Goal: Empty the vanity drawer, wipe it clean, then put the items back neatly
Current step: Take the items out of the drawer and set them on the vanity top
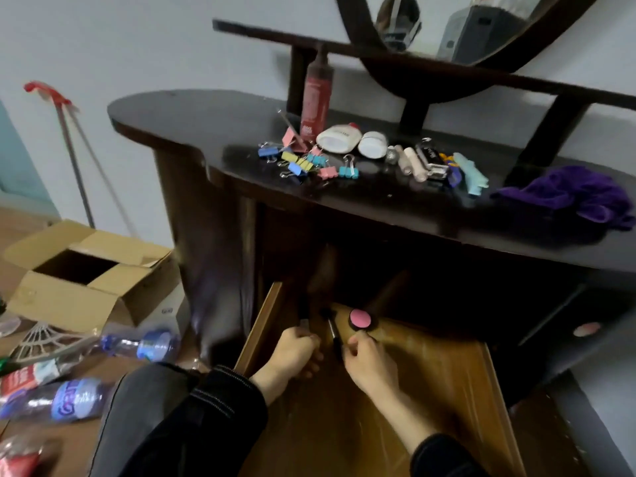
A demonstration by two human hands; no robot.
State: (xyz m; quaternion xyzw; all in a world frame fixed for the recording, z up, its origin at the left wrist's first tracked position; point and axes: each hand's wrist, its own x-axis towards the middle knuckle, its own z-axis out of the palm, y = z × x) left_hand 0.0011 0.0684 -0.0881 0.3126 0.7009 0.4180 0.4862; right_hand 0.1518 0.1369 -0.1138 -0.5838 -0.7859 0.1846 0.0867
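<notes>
The wooden vanity drawer (pixel 430 370) stands pulled open below the dark tabletop (pixel 192 122). My left hand (pixel 296 352) is inside it near the left wall, fingers curled round a small dark tube (pixel 304 316). My right hand (pixel 366 361) is beside it, its curled fingers closed against a thin black makeup stick (pixel 333 330). A round pink compact (pixel 360 318) lies on the drawer floor just beyond my right thumb. On the tabletop lie coloured binder clips (pixel 303 161), a red bottle (pixel 316 94), white bottles (pixel 339 137), small cosmetics (pixel 418 161) and a purple cloth (pixel 578 194).
An open cardboard box (pixel 86 273) sits on the floor at the left, with plastic bottles (pixel 141 346) and other litter in front of it. A mop handle (pixel 75 160) leans on the wall. A round mirror (pixel 464 25) stands above the vanity. My knee (pixel 137 407) is left of the drawer.
</notes>
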